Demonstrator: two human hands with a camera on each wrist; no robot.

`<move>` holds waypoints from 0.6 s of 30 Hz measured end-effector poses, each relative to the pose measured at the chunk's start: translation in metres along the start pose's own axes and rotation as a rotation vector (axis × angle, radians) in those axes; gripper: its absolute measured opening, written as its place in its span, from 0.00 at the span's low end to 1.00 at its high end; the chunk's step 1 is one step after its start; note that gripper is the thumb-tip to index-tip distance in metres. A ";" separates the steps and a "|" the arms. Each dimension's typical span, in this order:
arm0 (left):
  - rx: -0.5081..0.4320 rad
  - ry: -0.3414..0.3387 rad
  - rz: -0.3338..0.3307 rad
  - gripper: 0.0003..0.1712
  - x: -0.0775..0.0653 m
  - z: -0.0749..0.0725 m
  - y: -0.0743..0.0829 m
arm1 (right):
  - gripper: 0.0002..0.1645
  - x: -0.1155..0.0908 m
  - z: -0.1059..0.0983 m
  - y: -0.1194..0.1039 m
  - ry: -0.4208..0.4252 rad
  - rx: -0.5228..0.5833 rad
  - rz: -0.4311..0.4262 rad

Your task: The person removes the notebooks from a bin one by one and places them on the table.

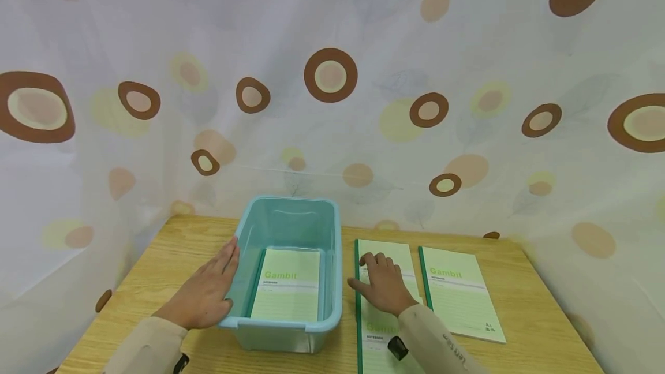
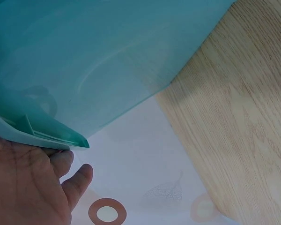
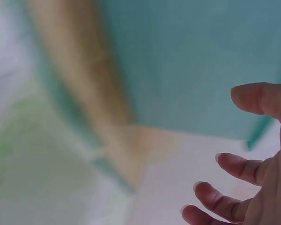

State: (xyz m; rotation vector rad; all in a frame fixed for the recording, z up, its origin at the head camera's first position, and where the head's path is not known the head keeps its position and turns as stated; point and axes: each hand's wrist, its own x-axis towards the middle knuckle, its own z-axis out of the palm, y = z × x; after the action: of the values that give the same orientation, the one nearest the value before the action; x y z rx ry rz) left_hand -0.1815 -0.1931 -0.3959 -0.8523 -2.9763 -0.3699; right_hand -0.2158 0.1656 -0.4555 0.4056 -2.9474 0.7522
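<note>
Head view: bin (image 1: 297, 223) stretches lengthwise away; left fingers (image 1: 222, 260) straight against it, right fingers (image 1: 370, 261) parted, empty.

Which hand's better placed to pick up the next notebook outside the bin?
Probably right: the right hand is over notebooks beside the bin, holding nothing. The left hand touches the bin on its left side, across the bin from them.
</note>
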 end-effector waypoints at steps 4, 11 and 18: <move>-0.003 0.020 0.011 0.44 -0.001 0.001 -0.002 | 0.18 0.014 -0.025 -0.023 0.019 0.145 -0.014; 0.003 0.021 0.006 0.44 0.000 0.003 -0.003 | 0.17 0.036 -0.067 -0.062 0.017 0.374 -0.017; 0.004 0.015 -0.002 0.45 0.000 0.002 -0.001 | 0.14 0.057 -0.078 -0.099 -0.036 0.417 -0.122</move>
State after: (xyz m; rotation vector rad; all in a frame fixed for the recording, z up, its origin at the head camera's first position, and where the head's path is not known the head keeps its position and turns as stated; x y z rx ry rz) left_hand -0.1819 -0.1934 -0.3979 -0.8425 -2.9636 -0.3681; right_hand -0.2435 0.1058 -0.3336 0.6224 -2.7510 1.3564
